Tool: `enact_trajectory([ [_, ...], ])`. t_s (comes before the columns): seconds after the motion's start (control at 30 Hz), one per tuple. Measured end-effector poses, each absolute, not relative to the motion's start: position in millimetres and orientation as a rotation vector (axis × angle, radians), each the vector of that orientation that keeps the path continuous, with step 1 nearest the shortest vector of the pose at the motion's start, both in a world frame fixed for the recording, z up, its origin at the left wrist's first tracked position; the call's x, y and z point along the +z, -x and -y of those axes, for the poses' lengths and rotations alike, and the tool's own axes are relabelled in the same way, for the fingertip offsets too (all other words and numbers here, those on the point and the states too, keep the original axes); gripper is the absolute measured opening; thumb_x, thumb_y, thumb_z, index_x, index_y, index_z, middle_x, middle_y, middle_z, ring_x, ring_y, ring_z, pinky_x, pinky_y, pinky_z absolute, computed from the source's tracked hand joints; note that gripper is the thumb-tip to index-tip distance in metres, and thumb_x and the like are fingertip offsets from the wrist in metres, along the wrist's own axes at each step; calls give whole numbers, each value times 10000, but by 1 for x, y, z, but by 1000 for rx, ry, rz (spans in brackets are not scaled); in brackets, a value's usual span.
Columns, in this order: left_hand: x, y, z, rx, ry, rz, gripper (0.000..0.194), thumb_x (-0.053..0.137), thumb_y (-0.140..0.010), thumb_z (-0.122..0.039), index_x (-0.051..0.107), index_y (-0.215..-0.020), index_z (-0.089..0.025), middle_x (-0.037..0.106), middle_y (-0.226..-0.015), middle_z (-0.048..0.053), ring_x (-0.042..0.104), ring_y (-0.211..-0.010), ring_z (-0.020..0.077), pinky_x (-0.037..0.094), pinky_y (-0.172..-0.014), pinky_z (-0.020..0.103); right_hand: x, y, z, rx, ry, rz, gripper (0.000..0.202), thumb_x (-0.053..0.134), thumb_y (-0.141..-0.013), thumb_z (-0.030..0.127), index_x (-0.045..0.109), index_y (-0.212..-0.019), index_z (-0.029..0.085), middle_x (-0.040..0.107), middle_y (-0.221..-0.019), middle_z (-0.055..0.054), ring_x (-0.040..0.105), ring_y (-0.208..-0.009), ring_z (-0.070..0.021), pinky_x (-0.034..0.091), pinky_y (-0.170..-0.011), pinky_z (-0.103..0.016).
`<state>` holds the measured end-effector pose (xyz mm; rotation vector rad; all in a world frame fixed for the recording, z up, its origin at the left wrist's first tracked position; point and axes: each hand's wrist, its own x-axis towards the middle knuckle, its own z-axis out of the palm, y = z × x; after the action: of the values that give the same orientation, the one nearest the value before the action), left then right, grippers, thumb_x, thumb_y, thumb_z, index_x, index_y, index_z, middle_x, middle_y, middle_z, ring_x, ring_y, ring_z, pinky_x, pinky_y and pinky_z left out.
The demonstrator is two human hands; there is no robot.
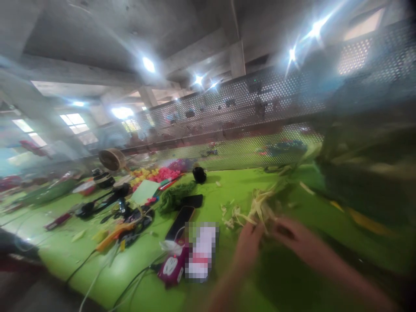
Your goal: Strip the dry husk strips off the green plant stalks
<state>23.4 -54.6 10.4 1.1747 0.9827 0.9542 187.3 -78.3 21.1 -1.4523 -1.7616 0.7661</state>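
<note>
A bundle of pale yellow-green strips (259, 204) spreads out over the green tabletop, right of centre. My left hand (250, 240) is closed around its near end. Beside it, my right hand (289, 233) curls with thumb and fingers pinched together at the bundle's right side. Motion blurs the fingertips, so the exact grip is hard to make out. Small pale loose pieces (229, 214) lie just left of the bundle. What the strips are made of cannot be told.
A dark phone (180, 223), a purple power socket (173, 264) with cables, and an orange-handled tool (114, 237) lie to the left. Green netting-like material (175, 197) and pink and yellow pieces (164, 174) sit behind. A perforated metal panel (227, 117) borders the table's back.
</note>
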Motion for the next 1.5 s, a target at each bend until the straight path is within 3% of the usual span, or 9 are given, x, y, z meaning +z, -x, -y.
enact_trajectory([
  [0.1, 6, -25, 55, 907, -1272, -927, 316, 611, -805, -477, 633, -850, -165, 530, -674, 3, 492, -706, 145, 413, -707, 255, 25, -188, 79, 793, 1421, 1665, 235, 525, -860, 430, 634, -911, 228, 697, -957, -38, 629, -856, -206, 470, -745, -298],
  [0.4, 16, -27, 59, 808, -1481, -773, 221, 545, -851, -373, 638, -906, -180, 586, -861, 40, 512, -860, 175, 403, -775, 268, 28, -187, 81, 702, 1447, 1553, 173, 514, -849, 337, 611, -781, 210, 681, -804, -27, 617, -753, -193, 461, -693, -301],
  [0.57, 20, -24, 62, 743, -1594, -801, 127, 562, -827, -285, 544, -769, -173, 506, -784, 13, 438, -754, 141, 351, -685, 249, 22, -185, 79, 675, 1475, 1490, 170, 508, -840, 343, 613, -794, 218, 676, -792, -23, 628, -755, -201, 465, -696, -310],
  [0.8, 7, -21, 53, 873, -1327, -893, 274, 593, -821, -445, 542, -804, -176, 467, -675, -13, 412, -634, 117, 338, -615, 247, 30, -190, 79, 915, 1459, 1506, 339, 460, -879, 489, 659, -860, 215, 709, -798, -23, 655, -812, -228, 485, -733, -332],
  [0.93, 5, -19, 46, 917, -1310, -896, 273, 628, -790, -438, 586, -817, -170, 514, -688, 1, 476, -692, 139, 383, -684, 257, 30, -193, 78, 918, 1429, 1684, 187, 551, -835, 368, 648, -794, 213, 697, -764, -12, 651, -800, -215, 482, -735, -321],
  [1.03, 5, -20, 46, 930, -1448, -934, 179, 610, -798, -332, 610, -836, -157, 585, -782, 31, 500, -746, 155, 384, -716, 268, 31, -193, 79, 698, 1462, 1706, 110, 559, -830, 299, 639, -837, 224, 686, -825, -20, 633, -792, -201, 476, -740, -320],
  [1.2, 8, -26, 56, 946, -1667, -1033, 132, 535, -811, -203, 650, -862, -163, 639, -832, 56, 525, -767, 182, 387, -703, 272, 36, -185, 86, 527, 1385, 1830, 131, 519, -882, 301, 640, -893, 253, 667, -943, -37, 617, -870, -206, 467, -757, -320],
  [1.5, 7, -36, 70, 915, -1626, -877, 114, 555, -741, -134, 668, -756, -138, 636, -760, 69, 523, -718, 197, 388, -652, 284, 27, -174, 97, 415, 1420, 1875, 166, 491, -888, 225, 608, -775, 257, 670, -808, -13, 617, -738, -182, 454, -684, -300],
])
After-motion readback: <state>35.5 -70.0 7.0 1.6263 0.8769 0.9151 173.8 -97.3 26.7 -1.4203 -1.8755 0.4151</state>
